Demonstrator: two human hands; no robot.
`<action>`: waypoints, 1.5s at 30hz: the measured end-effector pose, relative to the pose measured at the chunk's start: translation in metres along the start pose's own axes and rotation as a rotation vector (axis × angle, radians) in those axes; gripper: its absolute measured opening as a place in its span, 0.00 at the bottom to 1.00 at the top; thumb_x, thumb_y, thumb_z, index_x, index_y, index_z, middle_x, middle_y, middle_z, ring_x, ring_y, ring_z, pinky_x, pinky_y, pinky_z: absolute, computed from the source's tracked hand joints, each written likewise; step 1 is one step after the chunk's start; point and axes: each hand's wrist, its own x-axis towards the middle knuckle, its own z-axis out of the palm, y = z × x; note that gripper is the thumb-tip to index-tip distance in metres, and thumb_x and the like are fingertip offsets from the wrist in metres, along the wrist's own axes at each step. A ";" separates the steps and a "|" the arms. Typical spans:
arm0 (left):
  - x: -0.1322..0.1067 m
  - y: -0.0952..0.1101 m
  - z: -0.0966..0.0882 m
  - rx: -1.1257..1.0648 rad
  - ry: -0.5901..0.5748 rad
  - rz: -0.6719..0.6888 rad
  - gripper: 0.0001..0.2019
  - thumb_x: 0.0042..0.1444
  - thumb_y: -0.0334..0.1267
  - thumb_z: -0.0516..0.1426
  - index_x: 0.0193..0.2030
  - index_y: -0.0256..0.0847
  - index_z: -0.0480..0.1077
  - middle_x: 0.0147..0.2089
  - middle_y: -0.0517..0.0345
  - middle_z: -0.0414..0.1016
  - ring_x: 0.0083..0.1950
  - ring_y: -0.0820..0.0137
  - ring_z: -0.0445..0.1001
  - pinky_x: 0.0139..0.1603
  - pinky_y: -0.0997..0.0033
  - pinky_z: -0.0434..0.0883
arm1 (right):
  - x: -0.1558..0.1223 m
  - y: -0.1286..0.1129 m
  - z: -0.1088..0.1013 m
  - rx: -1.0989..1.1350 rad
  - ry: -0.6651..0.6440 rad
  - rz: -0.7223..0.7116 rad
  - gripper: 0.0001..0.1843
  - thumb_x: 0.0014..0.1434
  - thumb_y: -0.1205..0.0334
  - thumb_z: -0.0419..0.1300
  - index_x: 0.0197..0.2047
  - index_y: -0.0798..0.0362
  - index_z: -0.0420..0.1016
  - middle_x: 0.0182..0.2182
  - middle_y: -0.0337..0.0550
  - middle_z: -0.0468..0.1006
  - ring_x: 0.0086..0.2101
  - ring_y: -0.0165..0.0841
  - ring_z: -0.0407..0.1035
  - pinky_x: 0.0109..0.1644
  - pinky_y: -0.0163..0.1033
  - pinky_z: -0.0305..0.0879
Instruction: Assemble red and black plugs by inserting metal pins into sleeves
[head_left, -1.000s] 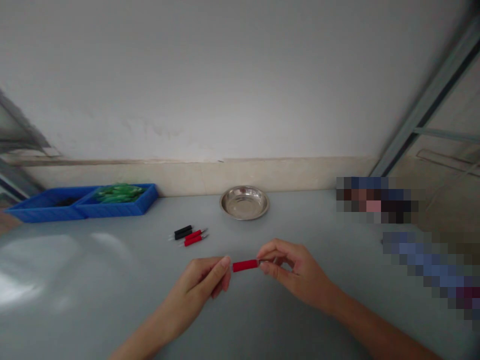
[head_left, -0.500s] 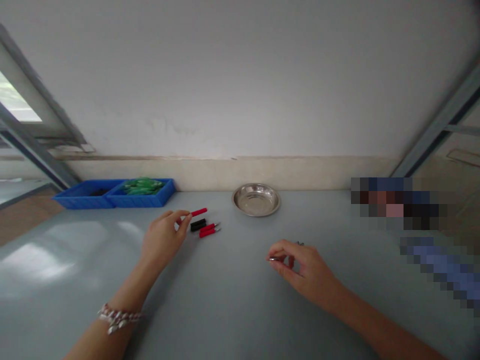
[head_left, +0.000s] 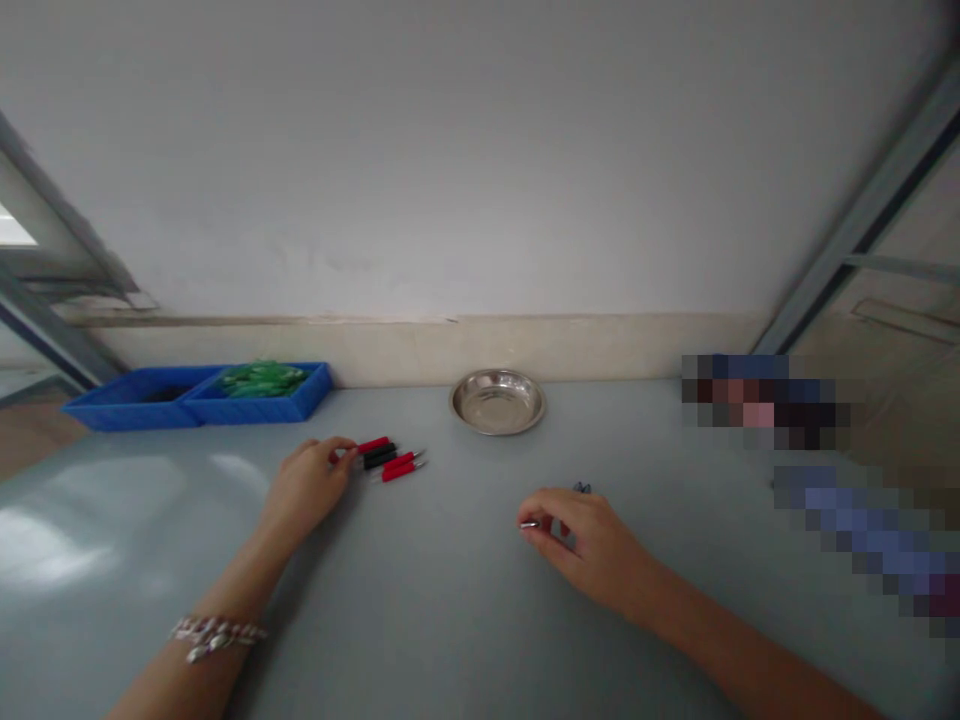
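My left hand (head_left: 309,492) pinches the near end of a red pen-like piece (head_left: 373,444) with a pointed metal tip. It lies beside a row of similar pieces on the table: black ones (head_left: 379,457) and two red ones, the closest being a red piece (head_left: 399,471) with a silver tip. My right hand (head_left: 589,545), farther right, is closed with thumb and forefinger on a small shiny metal piece (head_left: 529,524); its exact kind is unclear. Something small and dark shows behind the knuckles of that hand.
A round steel dish (head_left: 498,432) stands near the wall. At the back left, blue trays (head_left: 255,408) hold green pieces (head_left: 262,379) and some dark items. Blurred-out shapes lie on the right. The grey table (head_left: 420,620) meets the wall, with metal posts at both sides.
My left hand has lowered the red piece beside the black ones, still pinching its end. My right hand keeps its pinch. The whole view has shifted slightly.
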 end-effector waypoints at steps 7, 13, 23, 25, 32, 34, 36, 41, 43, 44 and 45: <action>0.005 -0.004 0.005 -0.023 -0.051 0.037 0.18 0.53 0.39 0.44 0.45 0.40 0.69 0.33 0.52 0.71 0.35 0.64 0.71 0.40 0.67 0.65 | 0.001 -0.002 -0.002 -0.024 0.004 0.001 0.04 0.57 0.68 0.52 0.34 0.53 0.68 0.28 0.38 0.72 0.28 0.27 0.65 0.34 0.32 0.59; 0.005 -0.003 0.004 -0.030 -0.050 0.069 0.19 0.53 0.39 0.43 0.46 0.42 0.69 0.31 0.54 0.70 0.33 0.64 0.70 0.39 0.68 0.65 | -0.001 -0.003 -0.002 -0.044 -0.004 -0.014 0.05 0.57 0.67 0.51 0.35 0.53 0.68 0.28 0.38 0.72 0.28 0.27 0.64 0.34 0.32 0.58; 0.005 0.008 0.001 -0.090 -0.027 0.124 0.22 0.55 0.39 0.40 0.50 0.37 0.66 0.36 0.51 0.67 0.38 0.65 0.70 0.46 0.65 0.65 | 0.000 -0.003 -0.002 -0.051 -0.007 -0.036 0.06 0.57 0.69 0.51 0.36 0.54 0.69 0.29 0.39 0.72 0.29 0.28 0.65 0.35 0.32 0.59; 0.006 0.010 0.002 -0.103 -0.041 0.160 0.22 0.55 0.39 0.40 0.48 0.36 0.67 0.39 0.50 0.68 0.42 0.65 0.69 0.48 0.66 0.64 | 0.000 -0.004 -0.002 -0.061 -0.012 -0.032 0.06 0.58 0.69 0.51 0.36 0.54 0.69 0.30 0.40 0.73 0.30 0.28 0.65 0.36 0.33 0.59; 0.008 0.011 0.005 -0.099 -0.070 0.201 0.21 0.55 0.39 0.40 0.44 0.34 0.69 0.39 0.48 0.69 0.44 0.63 0.68 0.49 0.64 0.64 | -0.001 0.000 0.000 -0.084 -0.017 -0.050 0.07 0.58 0.70 0.51 0.37 0.53 0.70 0.31 0.41 0.73 0.32 0.29 0.66 0.37 0.33 0.61; 0.008 0.011 0.005 -0.100 -0.072 0.204 0.21 0.55 0.39 0.40 0.44 0.34 0.69 0.39 0.48 0.69 0.44 0.63 0.68 0.49 0.64 0.64 | 0.000 0.001 -0.001 -0.081 -0.006 -0.049 0.08 0.57 0.70 0.51 0.36 0.54 0.70 0.32 0.41 0.74 0.33 0.29 0.66 0.38 0.33 0.61; 0.007 0.011 0.005 -0.100 -0.071 0.207 0.20 0.55 0.40 0.41 0.43 0.35 0.69 0.40 0.48 0.70 0.44 0.63 0.68 0.49 0.63 0.63 | 0.001 0.001 -0.002 -0.089 -0.003 -0.037 0.08 0.56 0.71 0.52 0.36 0.54 0.70 0.32 0.41 0.74 0.32 0.29 0.66 0.37 0.34 0.61; 0.006 0.010 0.006 -0.092 -0.077 0.216 0.19 0.55 0.41 0.42 0.43 0.36 0.69 0.40 0.48 0.70 0.44 0.62 0.67 0.49 0.61 0.63 | 0.003 0.000 -0.003 -0.114 -0.014 0.008 0.07 0.54 0.72 0.54 0.35 0.55 0.71 0.31 0.41 0.74 0.30 0.28 0.66 0.37 0.35 0.62; 0.006 0.010 0.006 -0.086 -0.081 0.214 0.19 0.55 0.41 0.42 0.43 0.36 0.69 0.40 0.48 0.70 0.44 0.62 0.67 0.49 0.61 0.63 | 0.003 0.000 -0.003 -0.120 -0.014 0.026 0.07 0.54 0.72 0.55 0.36 0.55 0.70 0.32 0.41 0.74 0.30 0.28 0.65 0.38 0.35 0.62; 0.006 0.010 0.006 -0.084 -0.083 0.212 0.19 0.55 0.41 0.42 0.43 0.37 0.69 0.40 0.49 0.70 0.44 0.62 0.68 0.49 0.61 0.63 | 0.003 0.000 -0.003 -0.123 -0.015 0.032 0.07 0.54 0.72 0.55 0.36 0.54 0.70 0.32 0.41 0.74 0.30 0.28 0.65 0.38 0.35 0.62; 0.005 0.010 0.006 -0.082 -0.083 0.209 0.19 0.55 0.41 0.42 0.43 0.37 0.69 0.39 0.49 0.70 0.44 0.62 0.68 0.49 0.61 0.63 | 0.003 0.001 -0.003 -0.125 -0.016 0.038 0.07 0.54 0.72 0.55 0.36 0.54 0.70 0.32 0.41 0.74 0.30 0.28 0.65 0.37 0.35 0.62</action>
